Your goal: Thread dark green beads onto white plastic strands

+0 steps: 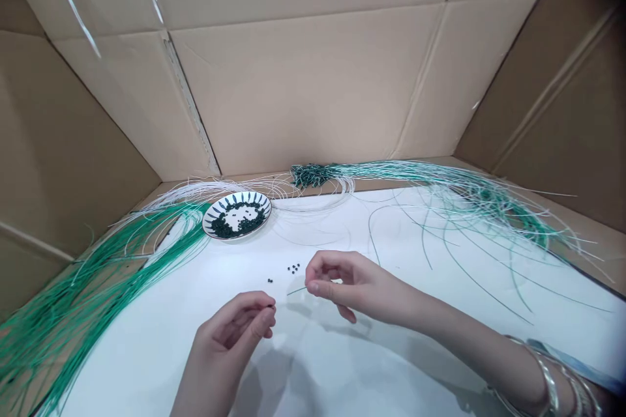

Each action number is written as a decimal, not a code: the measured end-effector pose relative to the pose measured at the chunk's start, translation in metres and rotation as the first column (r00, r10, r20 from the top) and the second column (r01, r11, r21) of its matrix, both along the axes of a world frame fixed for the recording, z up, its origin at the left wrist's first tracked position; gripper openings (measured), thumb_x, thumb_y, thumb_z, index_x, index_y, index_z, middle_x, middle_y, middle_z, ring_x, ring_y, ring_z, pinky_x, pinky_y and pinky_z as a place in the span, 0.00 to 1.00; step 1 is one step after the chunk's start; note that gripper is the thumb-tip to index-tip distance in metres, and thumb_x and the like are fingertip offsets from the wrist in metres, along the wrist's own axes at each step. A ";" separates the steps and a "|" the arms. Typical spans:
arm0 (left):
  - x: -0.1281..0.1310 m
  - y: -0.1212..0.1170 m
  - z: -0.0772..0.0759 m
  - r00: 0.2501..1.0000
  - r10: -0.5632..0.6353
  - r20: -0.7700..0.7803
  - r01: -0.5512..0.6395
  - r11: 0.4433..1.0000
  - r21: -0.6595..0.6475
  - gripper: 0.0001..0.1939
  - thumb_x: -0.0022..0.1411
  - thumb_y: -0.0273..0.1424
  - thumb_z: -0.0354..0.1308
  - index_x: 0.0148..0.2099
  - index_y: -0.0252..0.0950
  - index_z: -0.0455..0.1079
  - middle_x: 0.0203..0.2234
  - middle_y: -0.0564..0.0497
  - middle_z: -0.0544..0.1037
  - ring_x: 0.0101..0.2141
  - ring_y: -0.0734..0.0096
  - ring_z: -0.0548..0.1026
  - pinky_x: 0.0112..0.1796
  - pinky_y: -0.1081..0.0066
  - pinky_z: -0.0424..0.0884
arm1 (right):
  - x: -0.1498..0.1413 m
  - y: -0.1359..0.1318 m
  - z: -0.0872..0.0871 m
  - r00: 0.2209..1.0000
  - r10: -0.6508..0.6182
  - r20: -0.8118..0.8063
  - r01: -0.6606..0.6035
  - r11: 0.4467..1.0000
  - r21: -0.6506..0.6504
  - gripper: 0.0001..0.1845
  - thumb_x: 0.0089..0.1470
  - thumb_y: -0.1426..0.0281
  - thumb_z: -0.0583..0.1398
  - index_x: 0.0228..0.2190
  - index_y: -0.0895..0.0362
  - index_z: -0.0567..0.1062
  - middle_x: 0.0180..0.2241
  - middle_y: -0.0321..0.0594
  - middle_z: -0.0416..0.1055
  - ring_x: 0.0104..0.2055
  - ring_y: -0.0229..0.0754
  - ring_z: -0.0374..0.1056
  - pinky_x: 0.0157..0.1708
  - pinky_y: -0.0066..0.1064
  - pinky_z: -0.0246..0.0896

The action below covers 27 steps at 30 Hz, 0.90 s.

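My right hand [342, 283] pinches a thin green-and-white string [296, 290] whose free end points left toward my left hand. Just left of that tip, my left hand [239, 329] has thumb and forefinger pressed together, perhaps on a tiny dark bead, too small to make out. A few loose dark beads [293, 268] lie on the white sheet [195, 339] just beyond the hands. A patterned small plate [209, 221] with several dark green beads sits further back, left of centre.
Bundles of green and white strings fan out at the left [73, 300] and along the back right [464, 189]. A bunch of beaded strings [310, 174] lies at the back. Cardboard walls [313, 91] enclose the surface. Bangles [548, 378] circle my right wrist.
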State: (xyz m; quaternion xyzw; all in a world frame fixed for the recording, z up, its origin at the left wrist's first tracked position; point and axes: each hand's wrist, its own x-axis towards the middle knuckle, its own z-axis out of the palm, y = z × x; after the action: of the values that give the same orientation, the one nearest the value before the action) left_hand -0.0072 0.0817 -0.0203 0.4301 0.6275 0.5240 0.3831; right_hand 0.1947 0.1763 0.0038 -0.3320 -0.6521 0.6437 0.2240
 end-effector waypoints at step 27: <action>-0.022 -0.024 0.000 0.787 0.005 0.616 -0.119 0.982 0.144 0.09 0.45 0.35 0.79 0.30 0.41 0.84 0.21 0.54 0.83 0.23 0.79 0.78 0.30 0.85 0.74 | -0.061 -0.039 0.029 0.992 0.088 -0.091 -0.064 0.969 0.237 0.04 0.56 0.73 0.65 0.30 0.53 0.76 0.36 0.32 0.81 0.36 0.37 0.74 0.33 0.26 0.65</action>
State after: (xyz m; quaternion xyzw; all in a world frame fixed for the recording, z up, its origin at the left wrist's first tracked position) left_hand -0.0287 0.0579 -0.0202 0.2478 0.4346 0.7004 0.5091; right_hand 0.1335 0.1378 0.0327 -0.2453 -0.7234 0.5865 0.2694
